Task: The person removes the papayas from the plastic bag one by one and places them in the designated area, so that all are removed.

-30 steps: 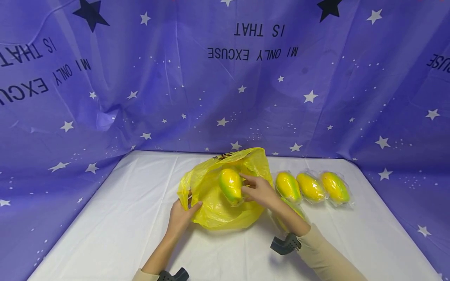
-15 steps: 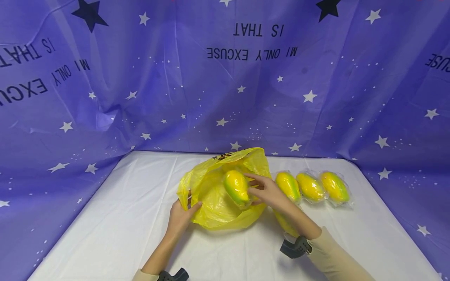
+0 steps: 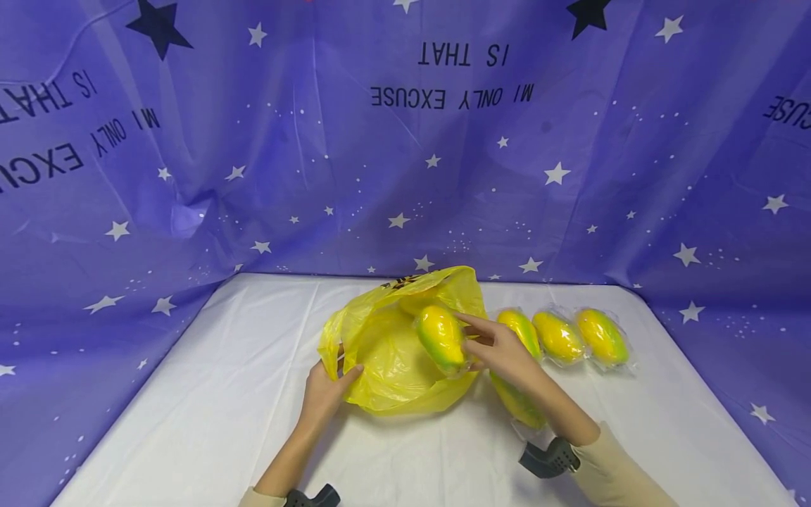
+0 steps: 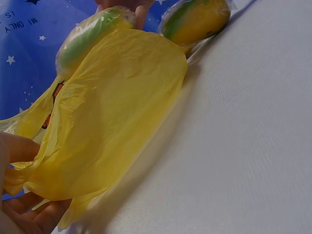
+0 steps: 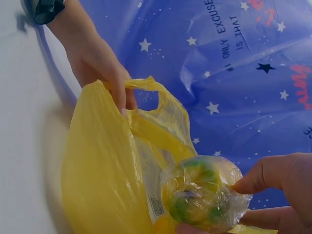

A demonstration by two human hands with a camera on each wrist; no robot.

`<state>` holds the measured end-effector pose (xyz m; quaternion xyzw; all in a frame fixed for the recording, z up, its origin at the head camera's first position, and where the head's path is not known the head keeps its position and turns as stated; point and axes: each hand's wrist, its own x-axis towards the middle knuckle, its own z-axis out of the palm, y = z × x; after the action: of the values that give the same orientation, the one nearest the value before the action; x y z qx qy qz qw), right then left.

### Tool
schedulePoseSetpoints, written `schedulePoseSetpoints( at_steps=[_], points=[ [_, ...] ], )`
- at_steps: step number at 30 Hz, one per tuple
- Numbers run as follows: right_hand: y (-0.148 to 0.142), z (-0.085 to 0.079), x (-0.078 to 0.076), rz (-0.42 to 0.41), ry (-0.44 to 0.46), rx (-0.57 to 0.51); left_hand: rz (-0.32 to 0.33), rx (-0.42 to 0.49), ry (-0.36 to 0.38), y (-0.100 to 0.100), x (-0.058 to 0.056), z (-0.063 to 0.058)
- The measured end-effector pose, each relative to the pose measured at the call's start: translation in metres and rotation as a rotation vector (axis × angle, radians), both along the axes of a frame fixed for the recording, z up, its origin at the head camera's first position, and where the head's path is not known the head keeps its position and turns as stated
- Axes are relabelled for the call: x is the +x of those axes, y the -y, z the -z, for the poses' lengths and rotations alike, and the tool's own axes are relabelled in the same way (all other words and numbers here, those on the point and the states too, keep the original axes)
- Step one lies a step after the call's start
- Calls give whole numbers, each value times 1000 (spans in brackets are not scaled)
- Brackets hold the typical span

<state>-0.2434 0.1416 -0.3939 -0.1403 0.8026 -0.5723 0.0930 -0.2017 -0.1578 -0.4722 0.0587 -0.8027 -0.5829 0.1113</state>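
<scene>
A yellow plastic bag (image 3: 393, 373) lies on the white table with its mouth spread open. My left hand (image 3: 326, 391) grips the left edge of that mouth, thumb inside; in the left wrist view its fingers (image 4: 46, 214) curl round the film. Between thumb and fingers, my right hand (image 3: 503, 352) pinches a clear-wrapped yellow-green mango (image 3: 441, 338) at the right side of the mouth. The right wrist view shows this mango (image 5: 204, 192) end-on beside the bag's rim. Behind it, a yellow rounded shape (image 3: 415, 303) shows inside the bag, mostly hidden.
Three wrapped mangoes stand in a row at the right: a left one (image 3: 519, 327), partly behind the right hand, a middle one (image 3: 559, 338) and a right one (image 3: 602, 338). Another mango (image 3: 516, 401) lies nearer, partly under the right forearm. A purple star-patterned cloth (image 3: 405, 176) hangs behind the table.
My right hand has moved right and slightly nearer with the mango, from the middle of the bag's mouth to its right side. The left hand stays on the bag's edge.
</scene>
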Motion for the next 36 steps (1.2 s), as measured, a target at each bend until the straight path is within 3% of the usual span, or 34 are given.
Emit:
schedulePoseSetpoints(
  at_steps=[12, 21, 30, 36],
  points=[
    [-22, -9, 8, 29, -8, 57, 3, 1, 3, 1, 1, -1],
    [-42, -8, 13, -55, -77, 60, -3, -10, -3, 1, 0, 0],
    [-60, -15, 20, 12, -94, 98, 1, -4, -9, 0, 1, -1],
    [-69, -17, 25, 4, -127, 84, -2, -4, -5, 0, 2, -1]
  ],
)
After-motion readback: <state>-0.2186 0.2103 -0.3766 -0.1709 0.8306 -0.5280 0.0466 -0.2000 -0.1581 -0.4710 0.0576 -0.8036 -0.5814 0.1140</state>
